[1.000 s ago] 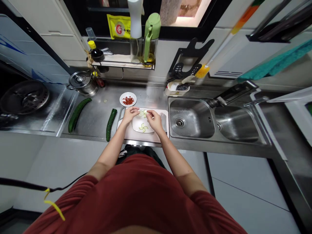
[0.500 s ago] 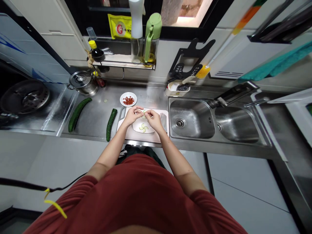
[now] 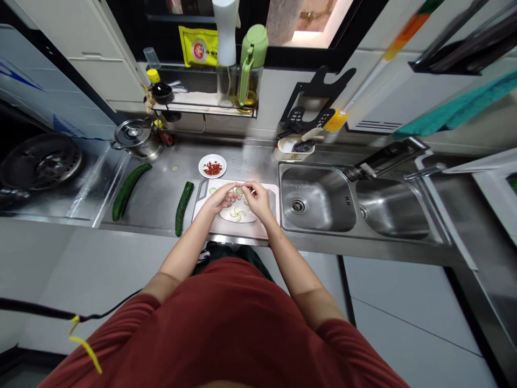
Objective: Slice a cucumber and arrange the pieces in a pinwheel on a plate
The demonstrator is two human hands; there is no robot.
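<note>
A white plate [image 3: 226, 213] lies on the pale cutting board [image 3: 258, 230], with thin green cucumber slices [image 3: 237, 214] fanned out near its front. Over the plate's back left is my left hand [image 3: 222, 198], palm partly up and fingers apart, with nothing visible resting in it. Close beside it, my right hand [image 3: 256, 199] pinches a small cucumber slice [image 3: 239, 190] between thumb and fingers. Another pale green slice [image 3: 212, 191] lies on the board behind my left hand. My hands hide part of the plate's back.
Two cucumbers [image 3: 184, 208] [image 3: 130, 191] lie on the steel counter at the left. A dish of red pieces [image 3: 212, 166] stands behind the board. A lidded pot [image 3: 137, 139] is back left; a double sink [image 3: 317, 198] is right.
My left hand has opened, its palm turning up, and shifted slightly down. My right hand has moved slightly right, uncovering slices on the plate and board.
</note>
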